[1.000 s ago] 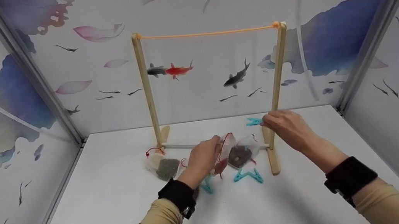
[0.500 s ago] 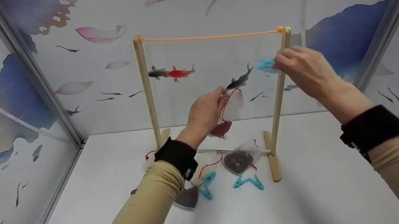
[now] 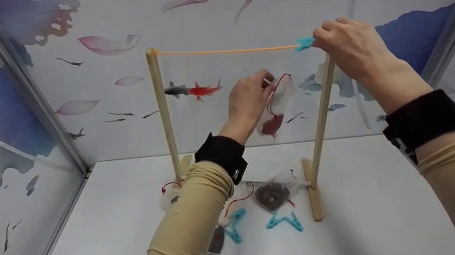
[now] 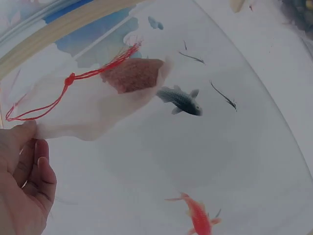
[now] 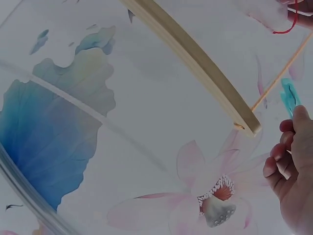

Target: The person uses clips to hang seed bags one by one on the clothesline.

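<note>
My left hand pinches the upper edge of a sheer white mesh pouch, which hangs below the cord with reddish-brown contents at its bottom and a knotted red drawstring. Up by the right post, my right hand pinches a blue clothespin by its handle end. The clothespin's nose overlaps the orange cord near its right end in the head view. That cord runs between the two posts of a wooden frame.
On the white table lie a pouch with dark round contents, a dark-filled pouch and a pouch by the left post, partly behind the sleeve. Blue clothespins lie in front. Printed panels enclose the back and sides.
Both hands have risen from near the table. The left has lifted the reddish pouch up and to the right; the right has brought the clothespin up to the cord.
</note>
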{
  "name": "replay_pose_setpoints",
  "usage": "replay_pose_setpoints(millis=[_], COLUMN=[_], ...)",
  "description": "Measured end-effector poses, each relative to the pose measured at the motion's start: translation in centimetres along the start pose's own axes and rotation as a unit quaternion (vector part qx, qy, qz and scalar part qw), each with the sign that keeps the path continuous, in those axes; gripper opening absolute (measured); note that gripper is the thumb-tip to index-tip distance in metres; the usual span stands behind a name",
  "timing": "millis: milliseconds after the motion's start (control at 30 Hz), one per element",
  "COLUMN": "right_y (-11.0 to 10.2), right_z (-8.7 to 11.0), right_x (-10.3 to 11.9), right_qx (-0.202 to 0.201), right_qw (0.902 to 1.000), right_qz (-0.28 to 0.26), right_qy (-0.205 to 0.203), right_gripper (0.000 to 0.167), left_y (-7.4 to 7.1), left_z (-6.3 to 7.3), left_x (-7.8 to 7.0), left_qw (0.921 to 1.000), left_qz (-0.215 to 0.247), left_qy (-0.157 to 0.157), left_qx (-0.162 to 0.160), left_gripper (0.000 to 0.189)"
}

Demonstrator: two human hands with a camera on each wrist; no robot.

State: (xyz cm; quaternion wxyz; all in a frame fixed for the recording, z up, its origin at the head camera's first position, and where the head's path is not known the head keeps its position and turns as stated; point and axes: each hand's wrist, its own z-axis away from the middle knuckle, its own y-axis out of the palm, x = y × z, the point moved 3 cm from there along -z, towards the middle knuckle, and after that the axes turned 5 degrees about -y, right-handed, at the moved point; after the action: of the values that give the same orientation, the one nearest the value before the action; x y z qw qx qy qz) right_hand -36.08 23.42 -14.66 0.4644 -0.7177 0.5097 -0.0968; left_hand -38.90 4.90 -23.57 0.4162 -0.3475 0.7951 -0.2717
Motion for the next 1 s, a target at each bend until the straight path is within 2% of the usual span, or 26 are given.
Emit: replay_pose_setpoints(millis=[167,300,400,533,633,833,1000], right_y=[-0.6,-0.7,-0.4,0.2,0.6,1.1,1.3], right_z=[-0.8,-1.2,-1.4,-1.5,-1.6,-1.9,-1.3], right_x=[-0.5,-0.7,-0.5,-0.1,0.0,0.1,0.3], right_qx=[0.051,0.082,0.091,0.096,0.104,0.129,0.123], right_qw=[0.9986,0.9964,0.9951,0.9938,0.9927,0.9881,0.9884], right_qz=[0.010,0.017,0.022,0.024,0.031,0.070,0.083], right_qy=[-0.001,-0.012,-0.031,-0.050,-0.053,-0.045,-0.032], right_gripper=[0.015,0.020,0.022,0.022,0.023,0.027,0.032], left_y=[0.1,0.5,0.8,1.2,1.6,2.4,2.6], left_z=[-0.9,-1.6,-1.9,-2.3,-2.6,-3.1,-2.7], left_x=[-0.7,-1.0,-1.1,-1.2,-1.3,-1.0,-0.6], left_qw=[0.9993,0.9966,0.9924,0.9892,0.9881,0.9820,0.9848], left_qz=[0.027,0.058,0.089,0.104,0.117,0.170,0.166], left_qy=[-0.006,-0.022,-0.037,-0.046,-0.043,-0.037,-0.029], left_qx=[-0.026,-0.053,-0.076,-0.092,-0.091,-0.073,-0.045], left_gripper=[0.018,0.017,0.018,0.017,0.017,0.016,0.017])
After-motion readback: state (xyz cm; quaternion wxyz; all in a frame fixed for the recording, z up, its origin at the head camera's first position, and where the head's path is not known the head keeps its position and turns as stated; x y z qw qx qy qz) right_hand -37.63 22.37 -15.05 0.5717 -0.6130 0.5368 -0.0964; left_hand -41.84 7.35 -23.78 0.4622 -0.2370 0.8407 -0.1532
